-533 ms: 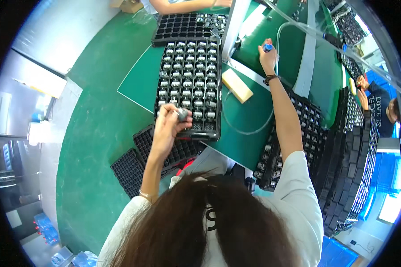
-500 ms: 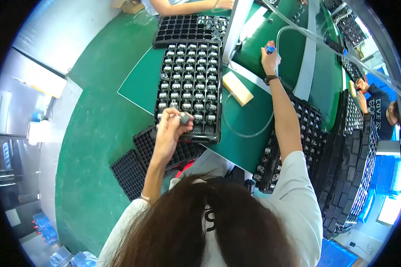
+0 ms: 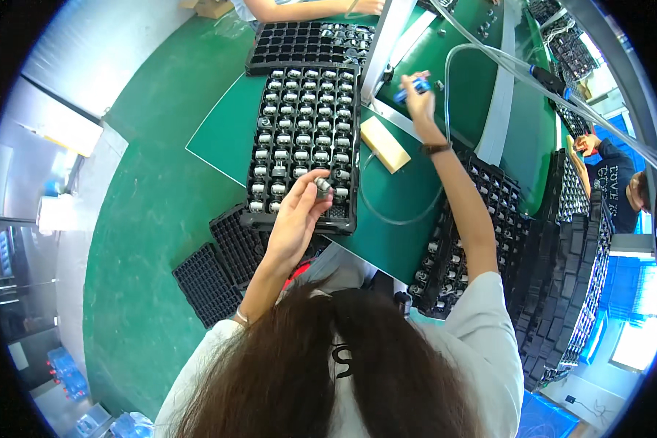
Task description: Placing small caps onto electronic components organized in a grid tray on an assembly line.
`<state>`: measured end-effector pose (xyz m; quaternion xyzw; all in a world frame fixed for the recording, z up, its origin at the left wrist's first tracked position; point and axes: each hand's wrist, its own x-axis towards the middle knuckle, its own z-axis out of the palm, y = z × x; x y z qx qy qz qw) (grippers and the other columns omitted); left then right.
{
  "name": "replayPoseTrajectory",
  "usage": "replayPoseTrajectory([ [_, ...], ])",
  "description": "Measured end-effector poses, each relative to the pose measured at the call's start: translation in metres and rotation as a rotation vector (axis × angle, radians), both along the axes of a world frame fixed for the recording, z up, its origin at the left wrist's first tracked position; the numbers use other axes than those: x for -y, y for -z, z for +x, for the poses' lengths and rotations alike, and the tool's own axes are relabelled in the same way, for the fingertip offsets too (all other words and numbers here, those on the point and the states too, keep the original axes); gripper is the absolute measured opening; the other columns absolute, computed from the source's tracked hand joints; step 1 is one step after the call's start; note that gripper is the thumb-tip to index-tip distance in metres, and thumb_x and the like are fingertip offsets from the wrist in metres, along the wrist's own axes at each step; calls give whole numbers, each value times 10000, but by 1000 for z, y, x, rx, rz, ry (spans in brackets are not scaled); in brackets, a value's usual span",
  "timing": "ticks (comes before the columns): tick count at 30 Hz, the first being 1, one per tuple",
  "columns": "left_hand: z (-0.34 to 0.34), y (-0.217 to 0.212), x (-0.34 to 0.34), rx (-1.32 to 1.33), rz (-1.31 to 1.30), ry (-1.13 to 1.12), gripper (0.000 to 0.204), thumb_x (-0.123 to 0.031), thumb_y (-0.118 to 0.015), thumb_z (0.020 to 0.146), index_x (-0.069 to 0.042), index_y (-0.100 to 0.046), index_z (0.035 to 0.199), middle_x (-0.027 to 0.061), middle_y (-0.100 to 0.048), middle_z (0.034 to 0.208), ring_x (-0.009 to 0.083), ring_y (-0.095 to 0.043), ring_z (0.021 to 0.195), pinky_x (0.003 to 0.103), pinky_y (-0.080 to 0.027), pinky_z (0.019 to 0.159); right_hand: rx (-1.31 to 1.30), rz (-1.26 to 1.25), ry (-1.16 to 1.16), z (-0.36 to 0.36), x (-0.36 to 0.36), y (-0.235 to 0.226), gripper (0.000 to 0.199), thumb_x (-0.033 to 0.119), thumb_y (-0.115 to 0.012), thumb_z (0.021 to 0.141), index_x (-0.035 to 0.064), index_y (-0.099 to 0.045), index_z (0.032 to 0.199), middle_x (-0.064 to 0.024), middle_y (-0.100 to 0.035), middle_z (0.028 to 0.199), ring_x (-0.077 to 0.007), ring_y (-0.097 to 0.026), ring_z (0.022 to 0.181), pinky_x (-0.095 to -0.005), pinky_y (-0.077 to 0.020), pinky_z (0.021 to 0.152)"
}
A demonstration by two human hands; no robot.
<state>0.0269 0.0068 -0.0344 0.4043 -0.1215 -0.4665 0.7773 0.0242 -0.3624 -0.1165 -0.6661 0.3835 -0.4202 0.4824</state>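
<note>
My left hand [image 3: 296,216] is closed, pinching a small silvery metal cylinder [image 3: 323,187] between thumb and fingers. It hovers over the near end of a black compartment tray [image 3: 337,225] filled with rows of similar metal cylinders. Ahead and to the right, my right hand [image 3: 420,109] grips a blue hand tool [image 3: 413,89], partly hidden by the fingers and blurred. A clear tube [image 3: 446,95] runs close beside that hand; where it joins cannot be seen.
A yellow block [image 3: 385,147] lies right of the tray. Another tray [image 3: 277,47] stands beyond, near a co-worker's arm [image 3: 306,9]. Filled trays [image 3: 482,219] sit at my right, with black trays [image 3: 206,285] low at left. A metal post [image 3: 384,51] rises ahead.
My left hand has shifted right with the metal cylinder, which is now tilted differently. My right hand has swung left with the blue tool, toward the post.
</note>
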Motion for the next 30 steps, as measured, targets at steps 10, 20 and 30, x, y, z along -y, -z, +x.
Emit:
replayPoseTrajectory([
  [10,-43,-31,19,242,6,17,239,-98,-607,838,24,-570,1040,46,-623,934,76,-570,835,202,-445,757,351,271,-408,-126,-239,-144,311,291,-518,876,11,-563,1003,1,-574,882,-43,-505,747,-196,-401,644],
  [20,-83,-32,13,198,4,142,217,-108,-616,834,24,-579,1002,56,-624,914,91,-571,848,224,-440,779,323,196,-386,-187,-252,-141,266,212,-526,850,15,-534,1028,-56,-590,1002,-75,-528,814,-221,-420,723],
  [30,-94,-27,14,198,52,144,208,-127,-636,821,9,-587,972,52,-627,898,79,-563,818,212,-427,758,353,228,-392,-197,-265,-127,303,215,-562,836,10,-514,1054,-87,-577,1022,-113,-553,857,-251,-442,763],
])
